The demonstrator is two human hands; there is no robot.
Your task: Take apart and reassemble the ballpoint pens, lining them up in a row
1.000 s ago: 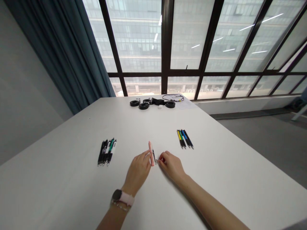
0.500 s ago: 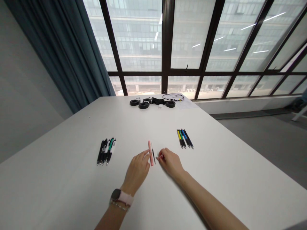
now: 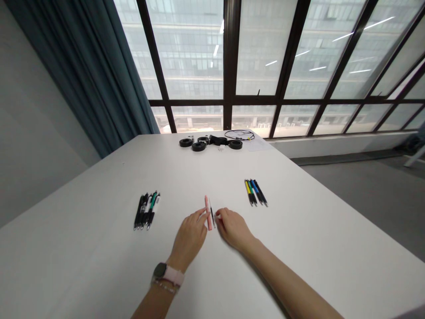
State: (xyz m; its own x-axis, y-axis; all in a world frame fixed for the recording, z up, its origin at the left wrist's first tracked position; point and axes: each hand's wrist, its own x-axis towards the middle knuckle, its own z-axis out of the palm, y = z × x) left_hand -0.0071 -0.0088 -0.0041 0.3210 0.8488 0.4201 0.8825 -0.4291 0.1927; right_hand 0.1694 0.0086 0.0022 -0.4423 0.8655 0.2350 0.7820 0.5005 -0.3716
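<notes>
**Two hands meeting at a pink pen on a white table**

The left hand point(image 3: 190, 238) is lying low on the table point(image 3: 99, 266), its fingers stretched forward and held close together, the tips touching the near end of the pink pen point(image 3: 208, 212). Nothing is being gripped there; the fingertips are only pressing against the barrel's side. A watch point(image 3: 161, 271) with a pink strap is sitting on that wrist.

The right hand point(image 3: 233, 227) is resting just to the right of the pen, fingers curled in narrowly, the tips pinching at something small by the pen's near end (too small to make out, so what it is holding cannot be told). A thin dark refill point(image 3: 211, 215) is lying right beside the pink pen, parallel to it, between the two hands.

The pink pen itself is lying flat near the table's middle, pointing away from the person.

Well off to the left, a row of black pens point(image 3: 147, 211) is lying side by side, one with a green barrel. Off to the right, a smaller row of coloured pens point(image 3: 256, 192) is lying in yellow, green, blue and black. At the far edge, black rolls point(image 3: 198, 145) and a looped cable point(image 3: 239, 134) are sitting below the window point(image 3: 265, 53), with a blue curtain point(image 3: 89, 71) hanging at the left.
</notes>
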